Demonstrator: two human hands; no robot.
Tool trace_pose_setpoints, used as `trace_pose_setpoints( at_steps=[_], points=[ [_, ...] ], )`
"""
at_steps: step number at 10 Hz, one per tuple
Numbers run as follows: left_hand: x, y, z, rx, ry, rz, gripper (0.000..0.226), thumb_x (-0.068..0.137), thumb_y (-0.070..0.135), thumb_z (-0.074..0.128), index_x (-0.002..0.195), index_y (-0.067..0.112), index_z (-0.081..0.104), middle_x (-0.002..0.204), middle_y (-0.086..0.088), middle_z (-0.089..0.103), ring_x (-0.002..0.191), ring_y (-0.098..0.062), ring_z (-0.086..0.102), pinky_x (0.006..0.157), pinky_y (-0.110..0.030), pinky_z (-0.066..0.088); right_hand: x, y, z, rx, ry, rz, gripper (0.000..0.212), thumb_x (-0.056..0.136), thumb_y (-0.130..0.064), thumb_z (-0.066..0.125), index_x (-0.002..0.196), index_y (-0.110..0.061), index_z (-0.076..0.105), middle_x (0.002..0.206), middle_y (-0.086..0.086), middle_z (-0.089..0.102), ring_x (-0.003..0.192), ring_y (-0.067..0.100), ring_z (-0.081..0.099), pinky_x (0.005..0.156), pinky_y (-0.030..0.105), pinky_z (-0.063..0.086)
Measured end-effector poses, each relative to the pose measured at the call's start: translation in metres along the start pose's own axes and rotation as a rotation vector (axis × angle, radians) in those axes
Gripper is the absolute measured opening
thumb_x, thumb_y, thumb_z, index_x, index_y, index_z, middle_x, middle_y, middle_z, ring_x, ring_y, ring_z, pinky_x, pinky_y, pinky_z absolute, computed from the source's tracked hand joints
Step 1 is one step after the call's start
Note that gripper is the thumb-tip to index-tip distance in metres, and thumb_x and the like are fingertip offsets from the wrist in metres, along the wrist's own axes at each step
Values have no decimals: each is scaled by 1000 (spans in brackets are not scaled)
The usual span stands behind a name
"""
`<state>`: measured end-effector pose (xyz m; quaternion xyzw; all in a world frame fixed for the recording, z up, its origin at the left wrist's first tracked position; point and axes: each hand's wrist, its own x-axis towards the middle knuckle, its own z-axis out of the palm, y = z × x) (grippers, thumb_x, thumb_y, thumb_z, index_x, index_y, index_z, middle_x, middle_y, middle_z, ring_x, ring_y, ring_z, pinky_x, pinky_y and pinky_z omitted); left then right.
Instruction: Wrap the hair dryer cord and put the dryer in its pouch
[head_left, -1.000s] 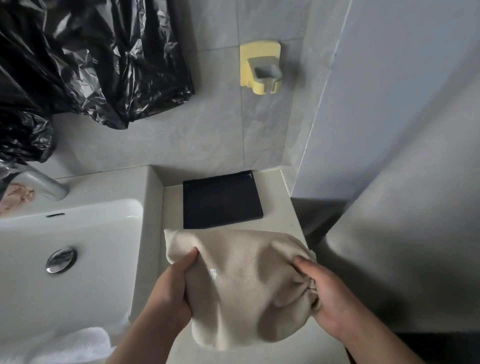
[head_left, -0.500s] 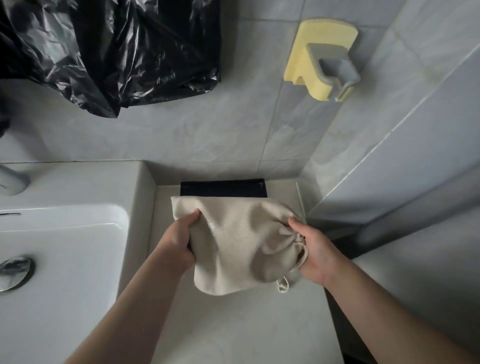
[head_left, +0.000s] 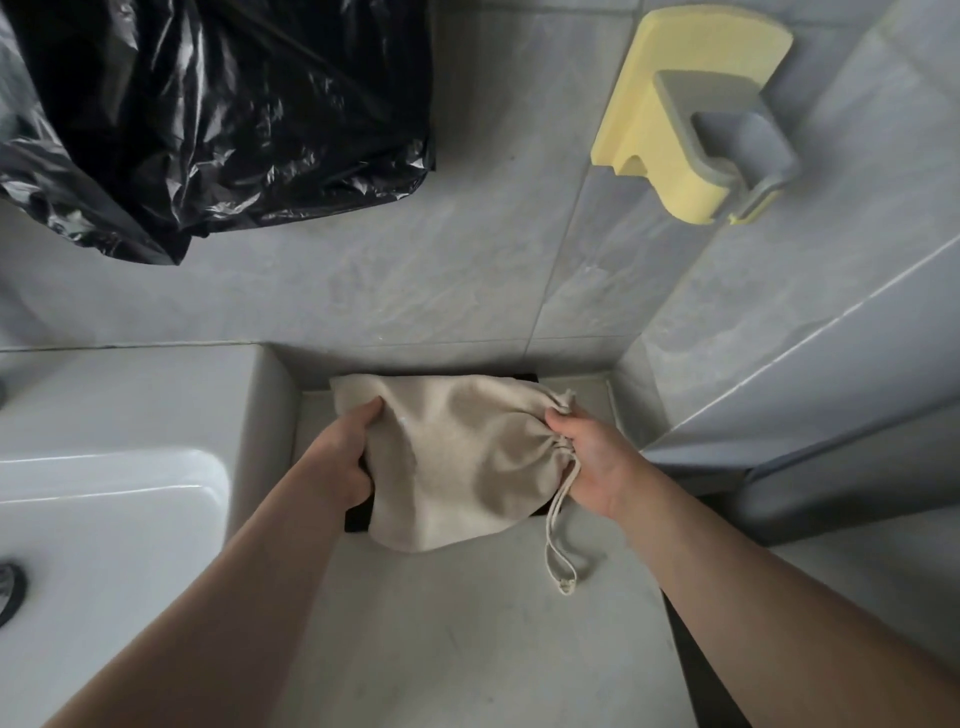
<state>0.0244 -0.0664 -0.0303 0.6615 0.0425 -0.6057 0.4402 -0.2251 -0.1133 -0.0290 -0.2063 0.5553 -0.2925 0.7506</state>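
**tilefan:** Where's the pouch (head_left: 457, 462) on your feed, and what are the hands up to?

**me:** I've got it at the back of the counter (head_left: 467, 649), right of the sink (head_left: 104, 519), lying over a flat black thing (head_left: 358, 519) by the tiled wall. The left hand (head_left: 343, 462) is clamped round its closed end, thumb on top. The right hand (head_left: 592, 462) pinches the gathered mouth, and the drawstring (head_left: 556, 519) dangles down to the counter. The pouch looks bulgy, but I can't see inside it.

**tilefan:** Anything else around?

**me:** Black plastic bag (head_left: 223, 119) up left, yellow holder (head_left: 691, 130) on the wall.
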Motion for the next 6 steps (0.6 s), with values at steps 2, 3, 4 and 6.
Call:
trace_pose_setpoints(
  at_steps=[2, 3, 4, 6],
  points=[
    [7, 0, -15, 106, 35, 124, 41, 82, 33, 78, 112, 9, 66, 102, -15, 74, 88, -31, 71, 72, -42, 59, 4, 1, 2, -210, 37, -69, 25, 93, -25, 61, 117, -20, 65, 113, 11, 73, 106, 31, 68, 99, 53, 50],
    [3, 5, -27, 236, 119, 251, 39, 80, 28, 75, 112, 6, 67, 100, -16, 72, 87, -32, 70, 79, -43, 59, 2, 3, 6, -289, 96, -88, 23, 88, -34, 63, 108, -24, 69, 105, 5, 76, 103, 28, 70, 97, 52, 51],
    [-9, 8, -33, 393, 150, 368, 40, 70, 35, 68, 101, 11, 70, 102, -18, 72, 96, -37, 69, 83, -45, 56, -4, 3, 10, -366, 178, -125, 26, 85, -37, 62, 102, -20, 70, 99, 6, 76, 96, 28, 71, 86, 43, 56],
    [-29, 5, -38, 1050, 175, 636, 65, 86, 37, 64, 146, 21, 43, 140, -5, 54, 129, -24, 51, 106, -40, 42, -63, -30, 23, -714, 391, -321, 45, 78, -30, 66, 119, -12, 60, 110, 4, 65, 102, 24, 62, 87, 35, 48]
  ],
)
